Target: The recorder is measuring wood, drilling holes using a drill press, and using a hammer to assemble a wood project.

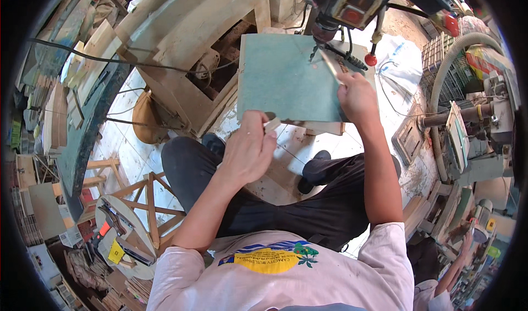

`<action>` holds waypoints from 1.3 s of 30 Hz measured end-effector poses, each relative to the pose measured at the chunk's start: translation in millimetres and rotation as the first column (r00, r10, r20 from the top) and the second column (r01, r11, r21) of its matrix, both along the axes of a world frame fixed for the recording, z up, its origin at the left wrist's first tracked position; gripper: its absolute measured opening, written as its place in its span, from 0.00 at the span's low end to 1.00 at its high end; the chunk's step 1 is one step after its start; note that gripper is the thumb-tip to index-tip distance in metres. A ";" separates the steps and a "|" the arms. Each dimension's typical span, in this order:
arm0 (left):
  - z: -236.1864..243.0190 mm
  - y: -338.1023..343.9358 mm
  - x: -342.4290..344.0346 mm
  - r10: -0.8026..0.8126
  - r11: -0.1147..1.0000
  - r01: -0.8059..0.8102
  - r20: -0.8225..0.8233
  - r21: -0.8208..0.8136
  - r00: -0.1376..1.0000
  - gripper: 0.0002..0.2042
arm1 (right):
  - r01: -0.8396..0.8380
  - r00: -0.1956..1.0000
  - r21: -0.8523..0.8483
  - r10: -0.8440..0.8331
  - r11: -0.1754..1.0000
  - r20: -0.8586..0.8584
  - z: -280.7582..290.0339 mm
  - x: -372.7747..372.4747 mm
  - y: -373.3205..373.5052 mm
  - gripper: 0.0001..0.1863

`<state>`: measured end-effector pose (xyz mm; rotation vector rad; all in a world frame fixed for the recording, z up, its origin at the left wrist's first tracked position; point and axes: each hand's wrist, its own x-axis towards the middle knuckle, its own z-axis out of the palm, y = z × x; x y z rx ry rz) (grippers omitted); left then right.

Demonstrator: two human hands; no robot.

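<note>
In front of me a blue-green board lies flat under a drill press, whose twisted bit points down at it. My left hand is at the board's near left edge, its fingers closed on a small pale wooden block. Over the board's right side, my right hand grips a thin pale stick. The stick's far end reaches up close to the drill bit; I cannot tell whether they touch.
A red-knobbed lever hangs at the drill's right. Dark cables cross at left, above a wooden cabinet frame. A round stool with tools stands lower left. At right are a ribbed hose and another person's arm.
</note>
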<state>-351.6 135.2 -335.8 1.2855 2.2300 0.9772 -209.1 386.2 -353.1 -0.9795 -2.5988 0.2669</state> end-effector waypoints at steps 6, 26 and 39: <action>12.5 14.6 -15.8 -0.109 0.975 0.141 -0.182 0.170 0.977 0.08 | 0.095 0.995 -0.054 -0.095 0.994 0.006 19.2 32.3 -7.3 0.14; -15.3 94.6 -35.9 -0.015 0.945 0.164 -0.462 0.285 0.887 0.15 | -0.435 0.881 -0.005 0.424 0.901 -0.208 -0.4 -37.6 -8.0 0.07; -24.0 84.3 -69.9 -0.246 0.957 0.288 -0.453 0.026 0.857 0.18 | -0.357 0.923 -0.203 0.312 0.912 -0.223 15.7 11.3 -14.0 0.17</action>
